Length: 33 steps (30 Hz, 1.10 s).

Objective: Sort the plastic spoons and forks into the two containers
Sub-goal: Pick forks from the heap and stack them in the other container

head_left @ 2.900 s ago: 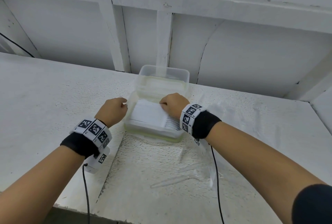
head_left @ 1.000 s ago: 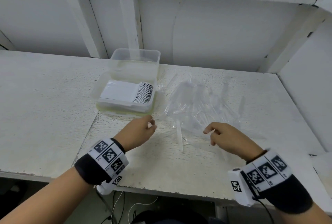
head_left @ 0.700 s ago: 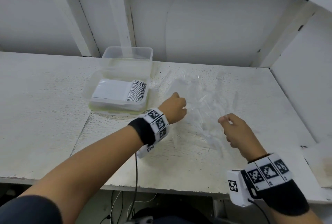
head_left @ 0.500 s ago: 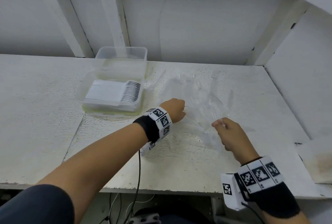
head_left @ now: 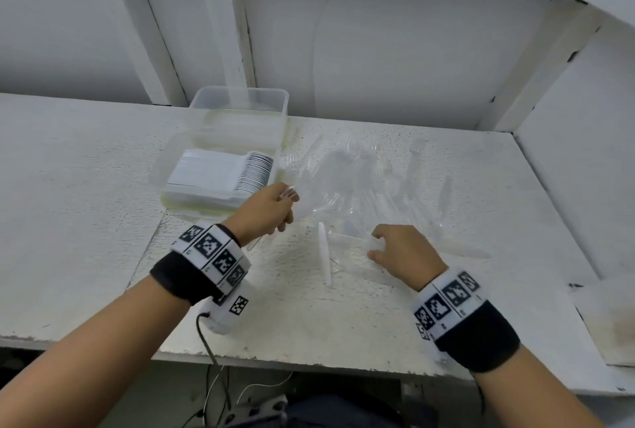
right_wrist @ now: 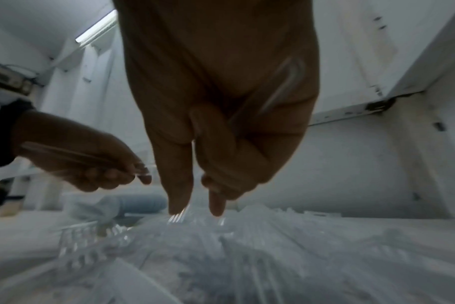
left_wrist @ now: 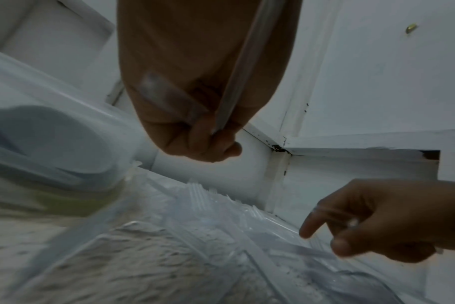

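Note:
A loose pile of clear plastic forks and spoons (head_left: 360, 183) lies on the white table, right of two containers. The near container (head_left: 171, 187) holds a neat row of stacked white spoons (head_left: 240, 173). Behind it stands the far clear container (head_left: 240, 101); I cannot make out its contents. My left hand (head_left: 290, 195) hovers at the near container's front right corner and grips two clear utensils (left_wrist: 234, 72). My right hand (head_left: 374, 245) is at the pile's near edge, curled round a clear utensil (right_wrist: 273, 92), with thumb and index finger pointing down at the pile (right_wrist: 221, 236).
A single clear utensil (head_left: 323, 256) lies apart between my hands. A white wall with posts runs behind the table and a side wall closes it on the right. The table's front edge (head_left: 309, 359) is near my wrists. Cables hang below.
My left hand has drawn back from the pile toward the near container, clear utensils in its grip. My right hand has stayed at the pile's near edge.

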Available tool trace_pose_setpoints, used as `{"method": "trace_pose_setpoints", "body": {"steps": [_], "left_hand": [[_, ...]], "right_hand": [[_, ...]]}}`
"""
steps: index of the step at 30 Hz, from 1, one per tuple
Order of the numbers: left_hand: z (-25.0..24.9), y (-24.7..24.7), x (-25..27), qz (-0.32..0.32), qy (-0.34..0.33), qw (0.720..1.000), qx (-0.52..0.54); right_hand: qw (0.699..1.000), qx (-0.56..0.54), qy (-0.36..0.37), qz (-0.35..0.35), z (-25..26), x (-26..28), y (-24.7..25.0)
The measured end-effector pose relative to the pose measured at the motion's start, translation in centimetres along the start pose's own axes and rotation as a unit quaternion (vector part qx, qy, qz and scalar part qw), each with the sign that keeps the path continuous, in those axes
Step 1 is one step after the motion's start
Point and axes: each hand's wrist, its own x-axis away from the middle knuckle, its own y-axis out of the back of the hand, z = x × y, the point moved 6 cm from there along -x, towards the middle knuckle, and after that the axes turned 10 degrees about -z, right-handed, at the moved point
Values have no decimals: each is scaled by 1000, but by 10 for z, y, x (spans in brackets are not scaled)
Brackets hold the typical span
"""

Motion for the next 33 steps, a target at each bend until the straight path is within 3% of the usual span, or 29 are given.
{"method": "trace_pose_setpoints", "body": {"steps": [5, 12, 15, 20, 25, 29, 33], "left_hand": [[15, 9, 11, -6, 25, 999, 41], [17, 9, 18, -11, 18, 999, 48], [14, 3, 18, -7, 20, 999, 50], [16, -6, 18, -1, 46, 998, 41], [29, -7, 22, 5, 83, 996, 21], [32, 3, 25, 21, 65, 997, -24], [38, 26, 27, -17, 61, 997, -33]], "right_hand": [[999, 29, 30, -6, 7, -12, -6], [987, -155, 4, -50, 3, -3, 36], [985, -164, -14, -53, -3, -3, 45], [997, -64, -16, 29, -13, -3, 29], [993, -69, 6, 101, -14, 8, 17], [986, -54, 38, 153, -5, 16, 16], [978, -7, 31, 205, -6, 21, 12]]}}
